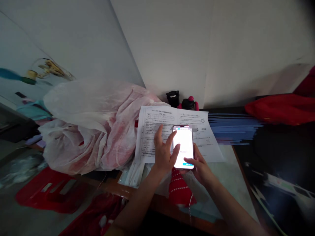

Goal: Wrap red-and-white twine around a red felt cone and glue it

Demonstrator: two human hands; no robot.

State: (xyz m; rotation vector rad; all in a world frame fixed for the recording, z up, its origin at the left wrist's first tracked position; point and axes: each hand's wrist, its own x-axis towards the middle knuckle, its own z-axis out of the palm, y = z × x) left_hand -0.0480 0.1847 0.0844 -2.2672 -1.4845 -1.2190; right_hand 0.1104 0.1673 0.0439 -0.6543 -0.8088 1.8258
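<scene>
A lit smartphone (183, 147) with a mostly white screen is held upright in my right hand (200, 165), whose thumb lies over the lower part of the screen. My left hand (163, 150) is at the phone's left side with its fingers spread; the thumb and a fingertip reach over the screen's left edge. Whether they touch the glass I cannot tell. Behind the phone lies a printed paper sheet (152, 131) with lines of text and a table. Below it, a red cone-shaped piece with white twisted cord (179, 188) rests near the table's front edge.
A big translucent plastic bag (81, 141) with pinkish contents bulges at the left. Two dark bottles (189, 103) stand by the wall. Blue strips (233, 129) and red cloth (278, 109) lie to the right. A red plastic stool or basket (46, 193) is at lower left.
</scene>
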